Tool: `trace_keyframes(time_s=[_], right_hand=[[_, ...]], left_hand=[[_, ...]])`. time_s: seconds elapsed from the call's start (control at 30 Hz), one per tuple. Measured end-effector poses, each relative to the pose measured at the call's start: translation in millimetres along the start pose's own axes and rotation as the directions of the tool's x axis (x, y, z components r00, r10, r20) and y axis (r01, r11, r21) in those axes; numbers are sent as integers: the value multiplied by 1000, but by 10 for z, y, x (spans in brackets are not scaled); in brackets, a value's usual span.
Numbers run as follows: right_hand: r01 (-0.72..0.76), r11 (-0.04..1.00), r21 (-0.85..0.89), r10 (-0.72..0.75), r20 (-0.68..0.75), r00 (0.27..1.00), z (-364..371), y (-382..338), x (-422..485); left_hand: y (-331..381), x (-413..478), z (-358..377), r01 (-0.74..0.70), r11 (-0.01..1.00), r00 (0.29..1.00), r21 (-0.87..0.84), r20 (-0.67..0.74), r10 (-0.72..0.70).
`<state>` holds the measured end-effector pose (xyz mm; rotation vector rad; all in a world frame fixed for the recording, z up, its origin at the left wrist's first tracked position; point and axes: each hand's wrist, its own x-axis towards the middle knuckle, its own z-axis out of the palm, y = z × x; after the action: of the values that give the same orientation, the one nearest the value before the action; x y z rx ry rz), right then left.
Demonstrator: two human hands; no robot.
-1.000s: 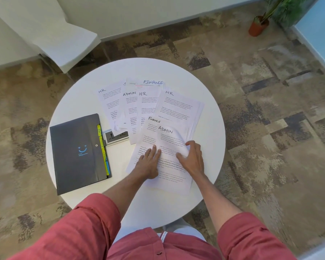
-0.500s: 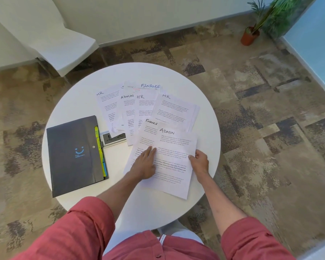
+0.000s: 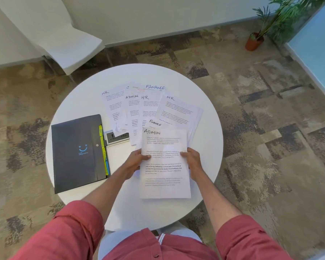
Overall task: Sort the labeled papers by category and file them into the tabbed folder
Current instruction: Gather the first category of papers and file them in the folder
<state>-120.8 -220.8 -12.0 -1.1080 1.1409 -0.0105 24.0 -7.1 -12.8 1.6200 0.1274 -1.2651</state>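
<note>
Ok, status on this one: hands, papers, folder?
Left hand and right hand grip ADMIN sheet by its sides. Folder closed, to its left. Other papers fanned out beyond it.

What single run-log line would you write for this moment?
left hand: holds white ADMIN-labelled sheet | right hand: holds same sheet | dark grey tabbed folder: closed, on round white table

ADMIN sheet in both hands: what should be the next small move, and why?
Probably lay the ADMIN sheet, gripped by the left hand and right hand at its sides, on bare table to start an ADMIN pile: the folder lies shut, and a second ADMIN sheet waits in the spread.
</note>
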Motion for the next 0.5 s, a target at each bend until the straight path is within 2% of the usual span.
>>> trace_keyframes(time_s=[0.13,0.2,0.23,0.27,0.33,0.43,0.5], right_hand=[[-23,992,-123,24,1,1000,122,49,154],[6,979,-204,-21,-71,997,158,69,240],[31,954,-297,-72,-127,989,169,68,270],[55,905,-421,-137,-168,976,164,76,312],[98,767,-634,-252,-157,955,167,56,367],[167,556,-815,-358,-53,932,207,-36,460],[198,409,-891,-375,33,926,249,-77,570]], left_hand=[[-55,-31,-238,35,993,992,-113,-114,-48],[-79,-39,-367,51,987,982,-151,-174,-77],[-97,-44,-434,58,985,976,-162,-200,-90],[-115,-52,-500,62,983,970,-173,-222,-100],[-141,-75,-617,71,980,962,-188,-248,-117],[-175,-101,-751,92,976,952,-195,-271,-144],[-167,-135,-785,106,976,947,-190,-279,-157]])
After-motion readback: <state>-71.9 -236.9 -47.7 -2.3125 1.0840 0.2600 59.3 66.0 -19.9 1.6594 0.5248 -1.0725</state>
